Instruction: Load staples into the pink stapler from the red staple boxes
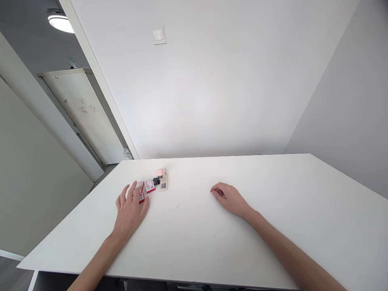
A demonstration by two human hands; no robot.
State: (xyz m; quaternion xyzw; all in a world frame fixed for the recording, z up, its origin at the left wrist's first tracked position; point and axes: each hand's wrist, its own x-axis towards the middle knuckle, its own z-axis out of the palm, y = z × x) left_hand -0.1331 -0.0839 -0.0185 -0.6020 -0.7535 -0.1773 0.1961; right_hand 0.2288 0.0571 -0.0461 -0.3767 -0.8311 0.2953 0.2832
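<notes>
My left hand [129,212] lies over small red-and-white boxes [141,198] at the left of the white table, its fingers spread and partly hiding them. The index finger touches a box, and the thumb is beside its right side. Just to the right of this hand is another small red-and-white box [150,186]. Beside that sit a small black object [157,180] and a stapler with a pink top and cream body [163,182]. My right hand [230,198] rests on the table right of the middle, fingers curled in, with nothing visible in them.
The white table [194,242] reaches back to a white wall [212,81] with a light switch [159,35]. Grey wall [348,101] stands at the right. Through a doorway at the left are a pale cabinet [81,109] and a ceiling lamp [61,23].
</notes>
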